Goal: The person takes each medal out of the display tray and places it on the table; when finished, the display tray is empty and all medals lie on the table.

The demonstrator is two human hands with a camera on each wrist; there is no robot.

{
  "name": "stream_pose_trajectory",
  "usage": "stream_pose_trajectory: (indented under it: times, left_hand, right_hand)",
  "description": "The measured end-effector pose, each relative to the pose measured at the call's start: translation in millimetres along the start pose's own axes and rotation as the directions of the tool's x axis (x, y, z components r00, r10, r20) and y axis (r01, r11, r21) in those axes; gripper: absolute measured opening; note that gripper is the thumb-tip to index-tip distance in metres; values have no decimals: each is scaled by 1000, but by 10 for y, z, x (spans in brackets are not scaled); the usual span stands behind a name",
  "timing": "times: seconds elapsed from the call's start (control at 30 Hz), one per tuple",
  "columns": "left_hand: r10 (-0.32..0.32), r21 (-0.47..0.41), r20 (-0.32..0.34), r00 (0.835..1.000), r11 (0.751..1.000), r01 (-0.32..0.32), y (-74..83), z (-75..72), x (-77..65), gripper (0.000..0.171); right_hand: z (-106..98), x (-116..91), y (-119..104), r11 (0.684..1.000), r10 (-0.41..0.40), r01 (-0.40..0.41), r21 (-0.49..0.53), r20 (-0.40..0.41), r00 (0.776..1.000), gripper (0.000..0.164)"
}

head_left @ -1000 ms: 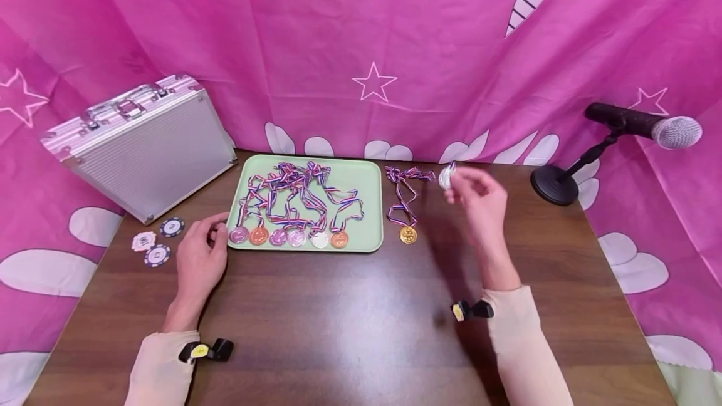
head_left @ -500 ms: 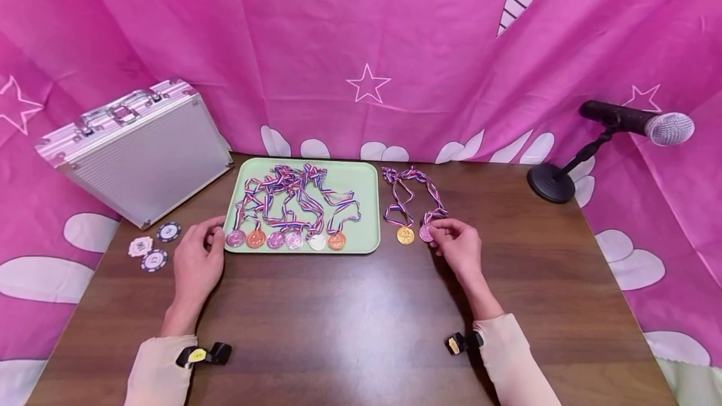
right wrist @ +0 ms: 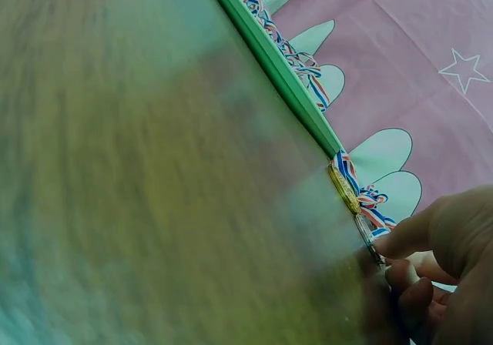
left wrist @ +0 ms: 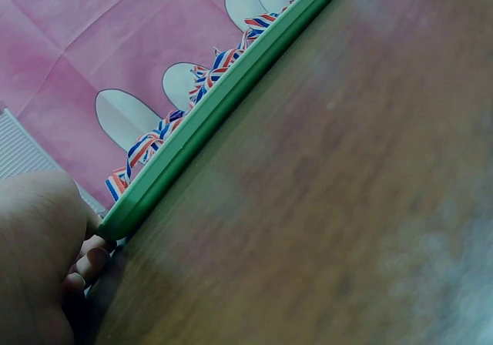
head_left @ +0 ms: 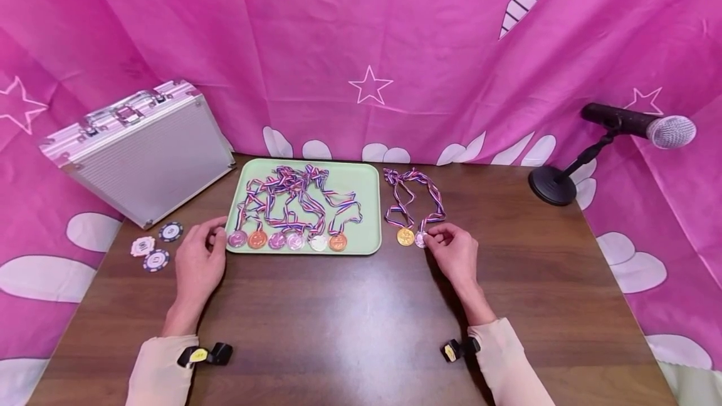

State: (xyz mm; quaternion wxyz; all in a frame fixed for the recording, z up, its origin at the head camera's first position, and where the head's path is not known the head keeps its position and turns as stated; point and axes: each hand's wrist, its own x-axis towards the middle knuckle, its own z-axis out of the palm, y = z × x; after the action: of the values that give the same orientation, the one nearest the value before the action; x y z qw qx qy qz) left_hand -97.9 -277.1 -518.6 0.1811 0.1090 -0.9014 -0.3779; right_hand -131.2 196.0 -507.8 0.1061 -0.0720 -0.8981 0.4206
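My right hand (head_left: 455, 254) pinches a silver medal (head_left: 420, 240) by its right edge, low at the tabletop. The medal's striped ribbon (head_left: 435, 196) runs up behind it. Just left of it lies a gold medal (head_left: 405, 237), its edge right at the silver one, also seen in the right wrist view. My left hand (head_left: 200, 260) holds the left rim of a light green tray (head_left: 369, 205), near its front corner. In the left wrist view, fingers (left wrist: 91, 264) curl below that corner. Several medals, silver and bronze (head_left: 338, 242) in look, line the tray's front with ribbons tangled behind.
A silver case (head_left: 158, 155) stands at the back left, with three poker chips (head_left: 155, 260) in front of it. At the back right is a microphone (head_left: 637, 124) on a black stand (head_left: 553, 185). A pink curtain (head_left: 316, 55) hangs behind the table (head_left: 338, 331).
My right hand has brought the silver medal down from the back right, laying out its ribbon, then slid it left against the gold medal. The left hand stays at the tray.
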Motion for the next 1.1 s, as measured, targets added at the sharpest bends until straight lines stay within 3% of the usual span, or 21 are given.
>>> stream_pose_trajectory:
  times: [0.43,0.63,0.83,1.1]
  left_hand:
    - [-7,-5,7,1000,1000,7,-6,8,-2,33]
    - [-11,-5,7,1000,1000,11,-18,10,5,33]
    - [-20,0,12,1000,1000,20,-31,17,4,34]
    - [-3,-3,3,1000,1000,3,-23,10,3,33]
  right_hand:
    - [26,-63,-78,997,-1,7,73,-72,997,8]
    - [113,-128,-262,987,-45,47,152,-18,999,8]
    - [266,-183,-459,981,-107,101,164,27,994,7]
    - [538,-240,-695,964,-209,181,196,136,968,9]
